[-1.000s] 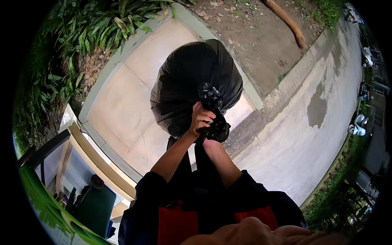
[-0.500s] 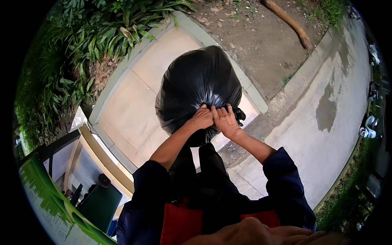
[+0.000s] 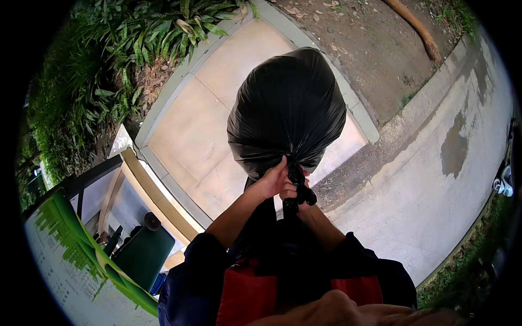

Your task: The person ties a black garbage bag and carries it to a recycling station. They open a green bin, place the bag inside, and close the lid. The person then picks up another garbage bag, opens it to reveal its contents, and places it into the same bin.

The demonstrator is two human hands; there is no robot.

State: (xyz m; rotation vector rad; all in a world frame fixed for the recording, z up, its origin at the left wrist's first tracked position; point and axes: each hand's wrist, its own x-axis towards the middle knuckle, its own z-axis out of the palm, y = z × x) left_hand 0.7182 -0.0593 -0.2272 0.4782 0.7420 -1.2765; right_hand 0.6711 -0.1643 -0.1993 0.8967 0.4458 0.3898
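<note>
Over pale paving, left hand [image 3: 270,183] and right hand [image 3: 293,191] grip bag neck [image 3: 296,185].

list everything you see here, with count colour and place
full black plastic rubbish bag: 1, black, centre, over the paving, neck gathered in both hands
twisted bag neck: 1, black, below the bag, between the hands
beige paved slab: 1, beige, left of centre, grey kerb around it
bare soil patch: 1, brown, top right
grey concrete road: 1, grey with wet stains, right
leafy green plants: many, green, top left
dark green bin: 1, lower left
left hand: 1, grips the neck from the left
right hand: 1, grips the neck, partly hidden
</note>
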